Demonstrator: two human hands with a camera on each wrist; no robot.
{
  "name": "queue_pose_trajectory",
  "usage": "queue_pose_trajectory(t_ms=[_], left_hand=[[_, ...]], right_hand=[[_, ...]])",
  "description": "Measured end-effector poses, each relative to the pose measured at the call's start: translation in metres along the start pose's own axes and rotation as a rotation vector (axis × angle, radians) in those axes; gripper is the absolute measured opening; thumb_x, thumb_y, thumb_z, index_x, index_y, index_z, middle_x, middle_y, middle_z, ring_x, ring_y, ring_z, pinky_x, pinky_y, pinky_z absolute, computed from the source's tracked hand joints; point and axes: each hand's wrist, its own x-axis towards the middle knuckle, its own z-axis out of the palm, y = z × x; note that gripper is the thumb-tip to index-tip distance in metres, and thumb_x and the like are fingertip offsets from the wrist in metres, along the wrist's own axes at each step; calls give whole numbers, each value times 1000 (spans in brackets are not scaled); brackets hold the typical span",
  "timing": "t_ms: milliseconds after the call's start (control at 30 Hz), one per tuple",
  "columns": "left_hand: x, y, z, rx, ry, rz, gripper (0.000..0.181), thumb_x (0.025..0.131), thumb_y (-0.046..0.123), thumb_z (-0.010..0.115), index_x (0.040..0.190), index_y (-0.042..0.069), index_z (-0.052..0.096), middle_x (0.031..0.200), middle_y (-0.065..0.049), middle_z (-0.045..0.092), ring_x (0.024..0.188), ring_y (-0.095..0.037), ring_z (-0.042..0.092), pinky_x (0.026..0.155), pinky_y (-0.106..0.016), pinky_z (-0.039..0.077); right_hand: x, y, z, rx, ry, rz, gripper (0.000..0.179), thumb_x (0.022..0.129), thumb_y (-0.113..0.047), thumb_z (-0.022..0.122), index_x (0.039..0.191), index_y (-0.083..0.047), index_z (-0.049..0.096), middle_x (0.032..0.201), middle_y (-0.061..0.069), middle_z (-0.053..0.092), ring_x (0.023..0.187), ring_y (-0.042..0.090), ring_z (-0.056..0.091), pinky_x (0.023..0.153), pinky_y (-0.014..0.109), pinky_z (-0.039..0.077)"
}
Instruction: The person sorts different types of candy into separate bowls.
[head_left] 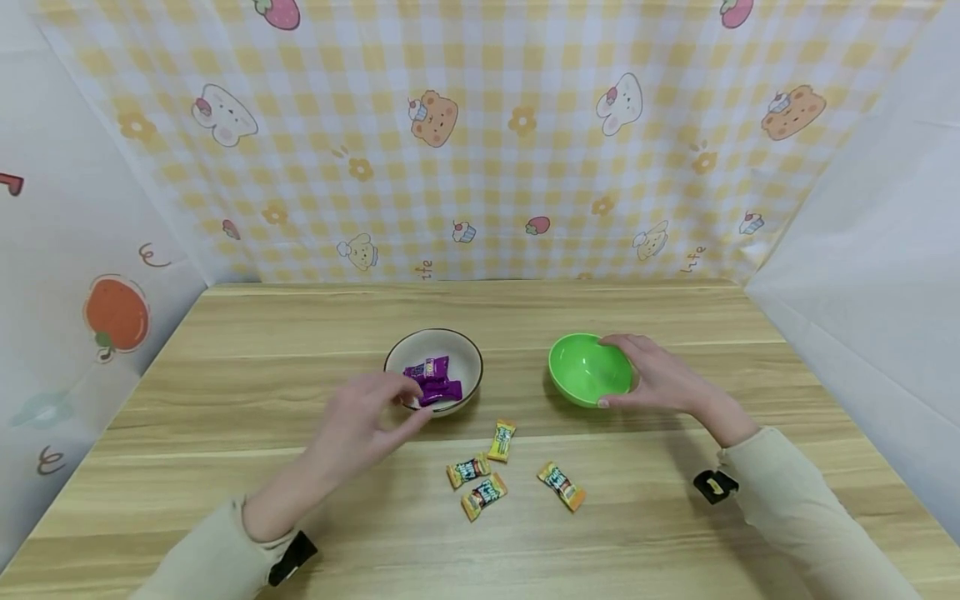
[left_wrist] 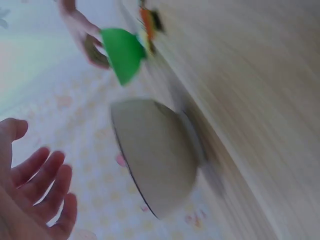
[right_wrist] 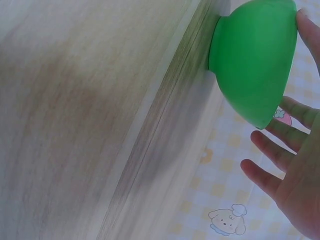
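Observation:
My left hand (head_left: 360,421) hovers at the near-left rim of a cream bowl (head_left: 467,358) with a dark rim. Its thumb and fingers are loosely bent and apart, with nothing between them. Inside that bowl lie purple-wrapped candies (head_left: 441,392). To the right, a green bowl (head_left: 585,371) stands on the table, and my right hand (head_left: 656,377) holds its rim, thumb on the near side and fingers on the far side. The right wrist view has the thumb and fingertips spanning the green bowl (right_wrist: 255,60). In the left wrist view, the cream bowl (left_wrist: 155,155) is blurred.
Several yellow-wrapped candies lie on the wooden table (head_left: 247,400) in front of the bowls, one candy (head_left: 561,486) apart to the right, another (head_left: 502,440) nearest the cream bowl. A yellow checked cloth (head_left: 480,167) hangs behind the table, with white cloths at the sides.

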Motion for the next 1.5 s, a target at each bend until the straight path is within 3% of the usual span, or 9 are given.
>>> queue_pose_trajectory(t_ms=[100, 200, 300, 500, 667, 1000, 1500], left_hand=[[-1, 12, 0, -58, -158, -56, 17, 75, 29, 68, 80, 14, 61, 73, 10, 56, 66, -3, 50, 59, -20, 43], [-5, 21, 2, -98, -359, -151, 21, 79, 35, 64, 85, 16, 60, 76, 13, 55, 68, -1, 48, 59, -19, 42], [-8, 23, 8, -138, -503, -231, 26, 81, 38, 61, 93, 15, 60, 82, 11, 57, 73, -4, 50, 61, -21, 42], [-16, 19, 23, -149, -629, -292, 37, 81, 39, 60, 104, 10, 58, 89, 4, 57, 77, -10, 52, 65, -28, 43], [-21, 15, 35, -102, -673, -291, 42, 78, 41, 62, 106, 10, 57, 91, 2, 57, 80, -12, 52, 68, -31, 43], [-16, 16, 51, -36, -662, -202, 43, 75, 39, 66, 103, 8, 57, 76, 9, 46, 66, -7, 43, 64, -28, 41], [-9, 22, 61, 6, -657, -97, 19, 72, 18, 71, 82, 11, 56, 76, 5, 48, 68, -10, 45, 67, -29, 42]], right_hand=[[0, 0, 0, 1, -3, 2, 89, 63, -58, 69, 127, -3, 40, 123, 19, 44, 111, 33, 40, 84, 50, 38], [0, -1, 0, 0, -8, 6, 89, 63, -58, 68, 127, -3, 40, 123, 19, 44, 111, 33, 40, 84, 50, 38], [0, -1, 0, 2, -9, 9, 89, 63, -58, 68, 128, -3, 39, 123, 19, 44, 111, 33, 40, 84, 50, 38], [1, -1, 0, 6, -8, 9, 89, 64, -59, 68, 127, -3, 40, 122, 19, 44, 111, 33, 41, 83, 50, 39], [1, -1, 0, 6, -9, 11, 89, 63, -59, 68, 128, -4, 39, 122, 19, 44, 111, 33, 41, 82, 50, 39], [1, 1, 0, 9, -7, 4, 89, 64, -59, 68, 128, -4, 39, 122, 19, 44, 111, 34, 41, 84, 51, 38], [0, -1, -1, 22, -11, 11, 90, 63, -59, 68, 127, -4, 39, 122, 19, 44, 110, 33, 41, 83, 50, 39]])
